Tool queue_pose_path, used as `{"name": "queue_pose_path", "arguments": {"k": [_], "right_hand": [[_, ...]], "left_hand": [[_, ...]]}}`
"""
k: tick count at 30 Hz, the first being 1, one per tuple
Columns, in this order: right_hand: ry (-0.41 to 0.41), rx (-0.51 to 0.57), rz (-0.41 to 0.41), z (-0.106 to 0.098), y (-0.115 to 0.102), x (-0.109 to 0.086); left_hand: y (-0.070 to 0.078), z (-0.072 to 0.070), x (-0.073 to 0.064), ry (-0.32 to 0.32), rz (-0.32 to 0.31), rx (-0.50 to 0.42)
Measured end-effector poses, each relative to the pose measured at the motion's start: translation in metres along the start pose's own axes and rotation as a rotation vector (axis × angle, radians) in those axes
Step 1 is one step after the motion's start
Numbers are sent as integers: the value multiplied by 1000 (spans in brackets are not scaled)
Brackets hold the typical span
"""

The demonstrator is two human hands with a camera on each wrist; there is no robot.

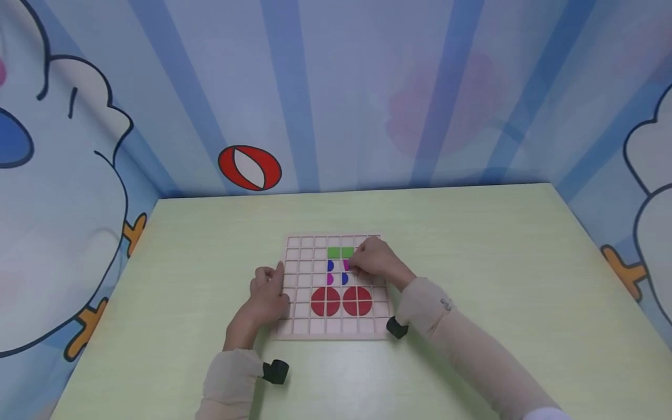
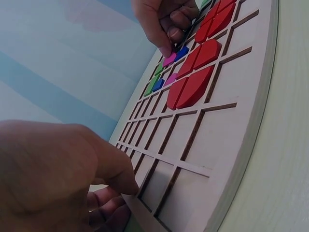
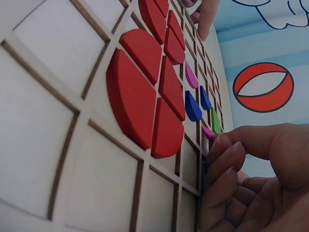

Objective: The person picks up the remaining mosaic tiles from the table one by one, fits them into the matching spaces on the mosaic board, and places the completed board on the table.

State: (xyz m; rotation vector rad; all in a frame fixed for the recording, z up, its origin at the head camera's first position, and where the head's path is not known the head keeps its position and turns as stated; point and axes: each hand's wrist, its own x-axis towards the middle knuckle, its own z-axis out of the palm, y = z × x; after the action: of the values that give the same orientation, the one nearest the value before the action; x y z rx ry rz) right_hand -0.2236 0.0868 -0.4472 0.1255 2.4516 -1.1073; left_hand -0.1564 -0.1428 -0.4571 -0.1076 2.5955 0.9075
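A pale wooden grid board [image 1: 304, 328] lies on the table under both hands. The left hand [image 1: 266, 298] grips its left edge, thumb on the rim and other fingers curled beside it in the left wrist view. Over the upper middle cells, the right hand [image 1: 375, 258] pinches a small magenta piece [image 3: 207, 133] between thumb and forefinger, right at its cell. Nearby sit another magenta half-round piece [image 1: 329, 279], two blue half-round pieces [image 3: 193, 107] and green pieces [image 1: 333, 252]. Below them, red quarter pieces [image 3: 128, 99] form two circles.
The light green table [image 1: 472, 245] extends around the board on all sides. Behind it stands a blue striped wall [image 1: 357, 116] with a painted red-and-white ball [image 1: 249, 168]. Black wrist cameras [image 1: 276, 371] sit at both cuffs, the right one close to the board's corner.
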Motion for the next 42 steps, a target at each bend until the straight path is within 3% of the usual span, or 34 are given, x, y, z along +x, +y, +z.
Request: {"name": "queue_pose_path", "arguments": {"k": [11,21,29,38,42], "right_hand": [[3,-33,31,3,-5,0],[29,-115,-37,6,-5,0],[4,-189,-89,-1,-8,-4],[-60,-204,-134,-11,-4,-1],[-86,-152,-160,-17,3,-1]], "left_hand": [[0,-1,0,1,-3,-5],[0,-2,1,4,7,-10],[1,-2,0,5,-1,-9],[0,0,1,11,-2,-4],[0,-1,1,11,-2,-8]]}}
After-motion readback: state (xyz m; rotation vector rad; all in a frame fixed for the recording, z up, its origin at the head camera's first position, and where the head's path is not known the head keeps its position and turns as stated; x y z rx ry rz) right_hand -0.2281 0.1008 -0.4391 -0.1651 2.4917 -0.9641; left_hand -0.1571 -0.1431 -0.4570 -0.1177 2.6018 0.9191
